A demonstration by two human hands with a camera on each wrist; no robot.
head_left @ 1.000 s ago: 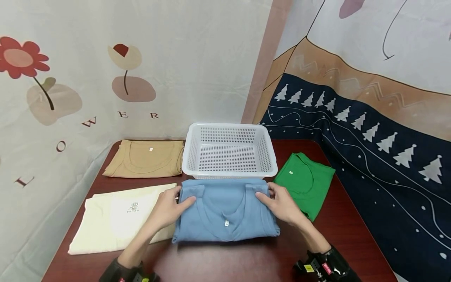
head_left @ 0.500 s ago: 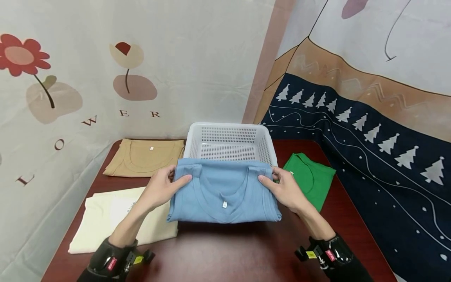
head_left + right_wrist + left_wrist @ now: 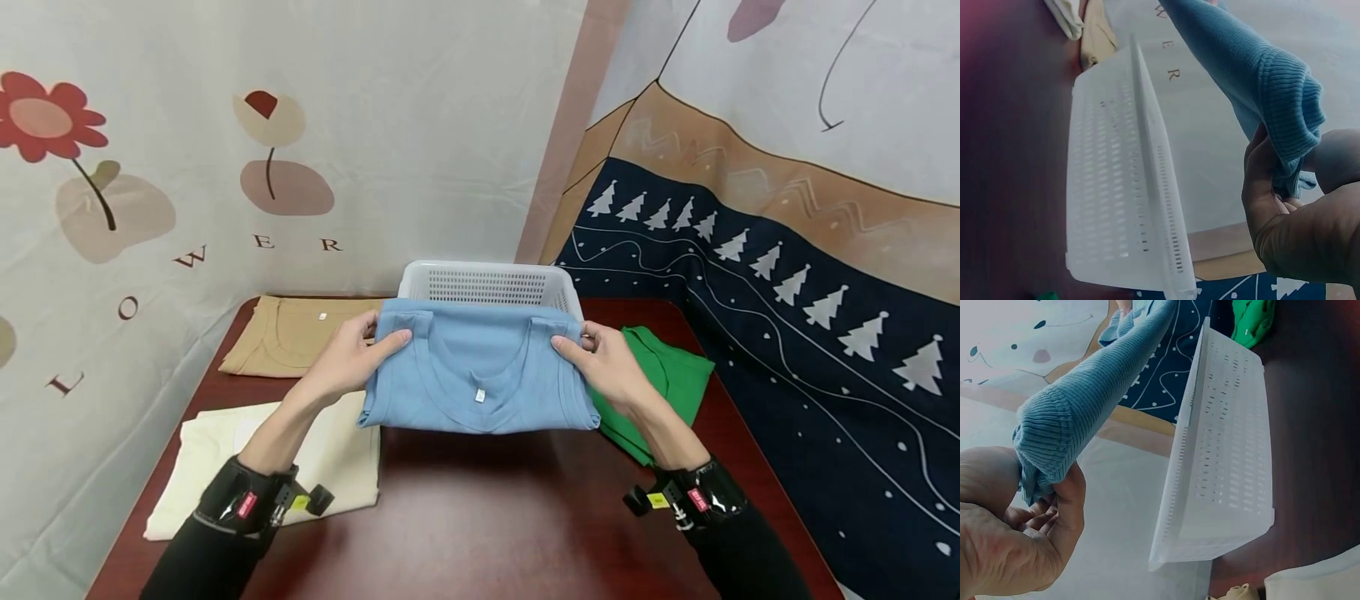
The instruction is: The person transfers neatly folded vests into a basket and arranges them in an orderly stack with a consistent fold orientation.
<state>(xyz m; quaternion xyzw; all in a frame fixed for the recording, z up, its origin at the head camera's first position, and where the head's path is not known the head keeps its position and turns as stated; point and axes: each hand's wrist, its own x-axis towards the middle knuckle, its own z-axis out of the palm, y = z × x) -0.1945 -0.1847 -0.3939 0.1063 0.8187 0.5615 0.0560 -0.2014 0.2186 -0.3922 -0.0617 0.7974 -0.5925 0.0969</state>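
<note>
A folded blue shirt (image 3: 480, 367) hangs in the air between both hands, its round neckline and small white tag facing up. At its left edge the left hand (image 3: 352, 354) pinches it, thumb on top and fingers beneath. The right hand (image 3: 611, 362) grips the opposite edge in the same way. Behind and below the shirt stands a white perforated basket (image 3: 487, 282), whose front half is hidden by it in the head view. Both wrist views show the shirt (image 3: 1085, 394) held above the basket's rim (image 3: 1154, 125), apart from it.
On the dark red table (image 3: 480, 525), a folded tan shirt (image 3: 300, 337) lies left of the basket and a folded cream shirt (image 3: 337, 467) lies nearer. A folded green shirt (image 3: 678, 379) sits at the right. Printed curtains (image 3: 435, 125) hang behind the table.
Both hands have lifted the blue shirt off the table and moved it up and forward, so it now covers the basket's front part. The other shirts and the basket stay in place.
</note>
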